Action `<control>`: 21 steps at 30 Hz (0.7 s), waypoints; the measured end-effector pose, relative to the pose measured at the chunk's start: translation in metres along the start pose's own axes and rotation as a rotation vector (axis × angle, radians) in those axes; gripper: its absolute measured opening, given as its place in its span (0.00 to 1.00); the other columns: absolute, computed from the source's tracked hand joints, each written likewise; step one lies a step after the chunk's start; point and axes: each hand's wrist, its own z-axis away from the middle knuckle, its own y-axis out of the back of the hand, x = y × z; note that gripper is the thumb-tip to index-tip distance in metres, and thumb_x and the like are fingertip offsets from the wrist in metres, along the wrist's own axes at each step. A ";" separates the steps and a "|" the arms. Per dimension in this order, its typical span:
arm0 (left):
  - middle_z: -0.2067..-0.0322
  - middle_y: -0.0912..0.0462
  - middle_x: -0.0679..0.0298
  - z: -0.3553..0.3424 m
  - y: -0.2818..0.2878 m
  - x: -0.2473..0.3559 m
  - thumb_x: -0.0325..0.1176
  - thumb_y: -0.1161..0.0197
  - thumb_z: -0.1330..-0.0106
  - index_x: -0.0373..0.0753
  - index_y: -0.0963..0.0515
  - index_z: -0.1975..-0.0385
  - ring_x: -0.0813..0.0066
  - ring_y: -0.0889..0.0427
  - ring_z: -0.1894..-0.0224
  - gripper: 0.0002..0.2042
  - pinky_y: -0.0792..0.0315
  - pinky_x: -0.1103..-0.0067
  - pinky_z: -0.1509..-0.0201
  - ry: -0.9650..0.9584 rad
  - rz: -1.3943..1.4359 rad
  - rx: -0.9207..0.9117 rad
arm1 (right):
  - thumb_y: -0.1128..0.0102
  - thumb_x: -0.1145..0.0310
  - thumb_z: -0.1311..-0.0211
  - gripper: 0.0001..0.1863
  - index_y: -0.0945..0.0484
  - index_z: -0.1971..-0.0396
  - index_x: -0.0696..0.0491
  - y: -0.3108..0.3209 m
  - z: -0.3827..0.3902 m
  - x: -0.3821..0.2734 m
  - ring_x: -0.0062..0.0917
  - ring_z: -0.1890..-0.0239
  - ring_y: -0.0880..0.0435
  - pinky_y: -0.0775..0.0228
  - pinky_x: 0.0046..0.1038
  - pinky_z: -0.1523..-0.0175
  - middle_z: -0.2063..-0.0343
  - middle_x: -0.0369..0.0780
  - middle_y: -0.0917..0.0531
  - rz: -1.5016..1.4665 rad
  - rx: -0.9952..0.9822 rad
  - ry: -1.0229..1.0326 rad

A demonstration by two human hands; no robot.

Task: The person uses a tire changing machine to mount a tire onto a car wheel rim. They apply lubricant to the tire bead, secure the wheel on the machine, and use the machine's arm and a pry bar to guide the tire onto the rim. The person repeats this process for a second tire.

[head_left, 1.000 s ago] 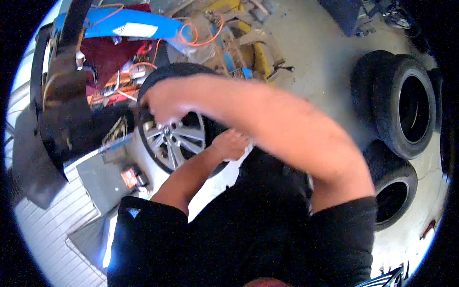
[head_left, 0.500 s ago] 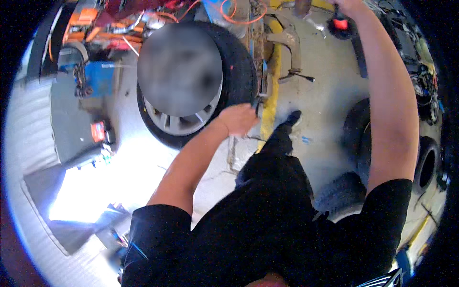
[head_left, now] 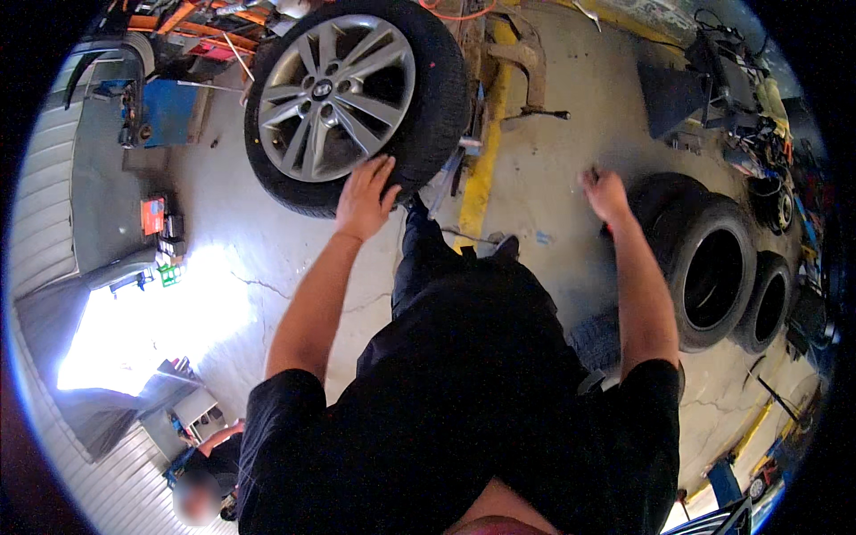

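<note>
A mounted wheel with a black tire and silver spoked rim stands upright before me at the upper middle of the head view. My left hand rests on its near edge, fingers stretched out on tire and rim. My right hand is out to the right, apart from the wheel, fingers curled; whether it holds anything is hidden. A small red item shows just behind its wrist. A rusty metal fixture is beside the wheel.
Several loose tires stand at my right. A yellow strip runs along the floor. Cluttered orange tools, a blue metal piece and machinery lie around the edges. Another person is at the lower left.
The view has shifted, uncovering the rim. My right arm has come down from high at the upper right to waist level. My left hand now lies on the wheel's near edge.
</note>
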 end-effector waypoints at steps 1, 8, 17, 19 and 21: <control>0.34 0.24 0.55 0.006 -0.003 0.003 0.40 0.34 0.28 0.42 0.27 0.29 0.49 0.27 0.32 0.28 0.33 0.61 0.25 0.008 0.026 0.052 | 0.43 0.47 0.26 0.26 0.16 0.63 0.58 -0.011 0.016 0.000 0.50 0.63 0.11 0.20 0.47 0.54 0.71 0.51 0.12 -0.010 -0.108 -0.044; 0.34 0.25 0.54 0.010 -0.005 -0.009 0.38 0.34 0.28 0.40 0.26 0.29 0.47 0.26 0.36 0.27 0.32 0.59 0.28 -0.036 0.137 0.084 | 0.35 0.62 0.29 0.12 0.15 0.66 0.57 -0.092 0.073 -0.040 0.30 0.71 0.11 0.21 0.34 0.63 0.74 0.43 0.13 -0.455 -0.112 -0.221; 0.40 0.21 0.48 -0.019 0.065 -0.109 0.36 0.29 0.34 0.37 0.18 0.44 0.45 0.26 0.34 0.19 0.33 0.56 0.27 0.256 0.174 0.358 | 0.29 0.64 0.33 0.11 0.14 0.55 0.52 -0.068 0.041 -0.299 0.40 0.58 0.10 0.20 0.38 0.54 0.58 0.43 0.11 -0.253 0.049 0.225; 0.39 0.21 0.45 -0.044 0.080 -0.162 0.43 0.28 0.34 0.35 0.23 0.38 0.44 0.26 0.33 0.28 0.33 0.57 0.26 0.422 0.151 0.266 | 0.30 0.64 0.32 0.15 0.16 0.49 0.51 -0.076 0.015 -0.353 0.42 0.53 0.11 0.19 0.40 0.51 0.53 0.43 0.12 -0.105 0.041 0.300; 0.40 0.19 0.42 -0.069 0.090 -0.205 0.57 0.29 0.34 0.30 0.31 0.32 0.41 0.21 0.36 0.41 0.27 0.59 0.31 0.535 0.220 -0.080 | 0.31 0.64 0.32 0.19 0.19 0.44 0.52 -0.093 -0.015 -0.400 0.42 0.49 0.13 0.19 0.42 0.47 0.48 0.44 0.13 0.089 0.074 0.392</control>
